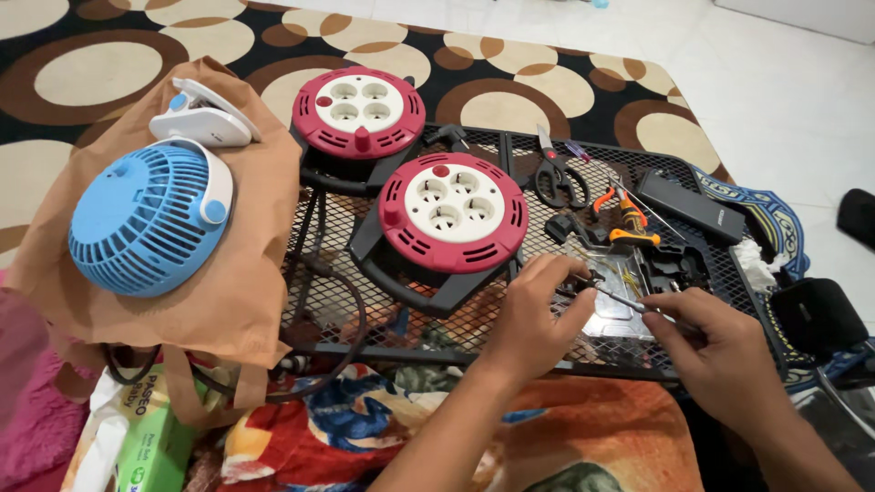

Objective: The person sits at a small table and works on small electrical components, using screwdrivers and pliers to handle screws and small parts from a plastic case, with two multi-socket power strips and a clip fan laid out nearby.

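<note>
My left hand (540,314) pinches a small dark part at its fingertips over a clear plastic piece (612,301) on the black wire-mesh table (383,314). A thin metal screwdriver (620,298) is gripped by my right hand (715,342), its tip pointing left at that small part. Both hands hover near the table's front right edge. Black plastic parts (679,264) lie just behind the hands.
Two red-and-white cable reels (453,211) (358,111) sit on the mesh. Scissors (556,175), orange-handled pliers (624,219) and a black flat box (691,207) lie at the back right. A blue clip fan (150,219) rests on a brown paper bag at left.
</note>
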